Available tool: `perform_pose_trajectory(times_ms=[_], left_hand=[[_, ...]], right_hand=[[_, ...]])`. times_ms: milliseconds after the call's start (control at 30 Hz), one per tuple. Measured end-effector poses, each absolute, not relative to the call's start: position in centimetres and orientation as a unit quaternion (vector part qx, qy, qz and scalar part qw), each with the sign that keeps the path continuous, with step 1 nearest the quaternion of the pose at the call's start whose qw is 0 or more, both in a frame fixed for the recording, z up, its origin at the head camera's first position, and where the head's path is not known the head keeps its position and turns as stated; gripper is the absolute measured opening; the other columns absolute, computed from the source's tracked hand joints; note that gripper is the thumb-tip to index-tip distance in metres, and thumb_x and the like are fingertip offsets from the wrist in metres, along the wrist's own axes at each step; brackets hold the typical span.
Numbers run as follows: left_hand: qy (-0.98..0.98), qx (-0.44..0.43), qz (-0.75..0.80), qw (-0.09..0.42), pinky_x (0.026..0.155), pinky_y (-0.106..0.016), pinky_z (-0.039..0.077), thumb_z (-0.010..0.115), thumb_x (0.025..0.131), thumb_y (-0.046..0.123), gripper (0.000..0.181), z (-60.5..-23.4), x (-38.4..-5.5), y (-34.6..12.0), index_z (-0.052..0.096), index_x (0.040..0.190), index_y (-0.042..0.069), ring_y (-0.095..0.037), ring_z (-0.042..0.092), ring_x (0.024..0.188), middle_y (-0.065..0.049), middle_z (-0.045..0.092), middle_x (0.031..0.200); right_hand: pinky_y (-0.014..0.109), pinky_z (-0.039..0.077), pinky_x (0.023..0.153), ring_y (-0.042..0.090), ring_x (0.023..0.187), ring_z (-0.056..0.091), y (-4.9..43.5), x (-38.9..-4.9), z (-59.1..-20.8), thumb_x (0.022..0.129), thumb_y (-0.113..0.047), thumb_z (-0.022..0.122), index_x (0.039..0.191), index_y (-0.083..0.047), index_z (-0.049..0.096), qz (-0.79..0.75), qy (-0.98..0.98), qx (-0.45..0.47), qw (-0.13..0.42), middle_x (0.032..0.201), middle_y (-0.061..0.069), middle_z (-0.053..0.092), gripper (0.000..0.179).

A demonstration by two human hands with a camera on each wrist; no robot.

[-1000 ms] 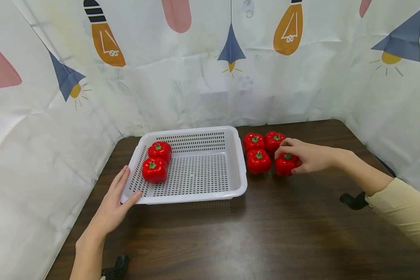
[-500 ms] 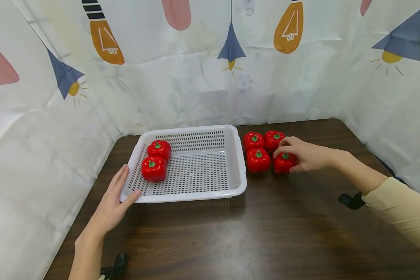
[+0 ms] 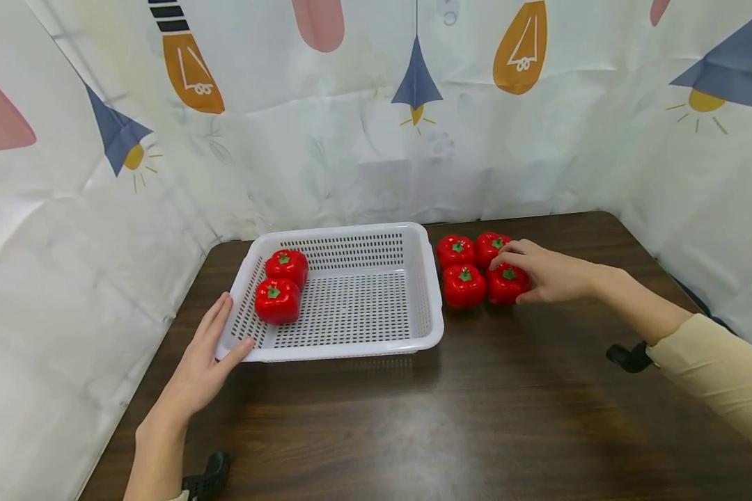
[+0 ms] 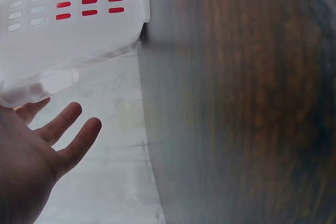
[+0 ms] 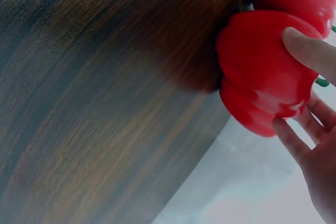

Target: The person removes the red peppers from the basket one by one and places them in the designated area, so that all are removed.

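Right of centre in the head view, your right hand (image 3: 551,273) grips the red bell pepper (image 3: 506,285) between thumb and fingers; your left hand (image 3: 196,369), fingers spread, touches the white plastic basket (image 3: 351,352). Gloss suggests slippery, probably light, stiff; hold opposite flanks.

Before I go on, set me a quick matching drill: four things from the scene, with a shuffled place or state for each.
1. Left hand
2. Right hand
3. Basket
4. Table

A. White, two peppers inside
B. Dark brown, under the basket
C. Gripping one pepper outside the basket
D. At the basket's near-left corner

Pairs: 1-D, 2-C, 3-A, 4-B
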State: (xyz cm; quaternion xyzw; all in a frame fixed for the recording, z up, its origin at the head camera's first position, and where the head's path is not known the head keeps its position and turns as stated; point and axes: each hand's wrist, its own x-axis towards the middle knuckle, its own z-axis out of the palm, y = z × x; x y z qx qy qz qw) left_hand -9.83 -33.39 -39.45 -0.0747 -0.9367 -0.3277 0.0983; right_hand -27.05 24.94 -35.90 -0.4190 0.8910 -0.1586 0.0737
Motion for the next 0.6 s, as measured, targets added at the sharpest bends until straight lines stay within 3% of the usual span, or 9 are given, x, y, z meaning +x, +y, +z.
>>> perform_pose_trajectory(times_ms=[600], left_hand=[[-0.936,-0.073,-0.329,0.100,0.101,-0.073,0.037,0.071,0.096,0.031,0.090,-39.44,-9.70,-33.34,0.018,0.165,0.012,-0.046,0.026,0.146,-0.011,0.013,0.171]], right_hand=[[0.053,0.049,0.101,0.033,0.134,0.037,24.72,-27.12,-35.53,0.081,-0.022,0.090,0.139,-0.015,0.056,-0.160,0.892,-0.416,0.076,0.147,0.011,0.042,0.068]])
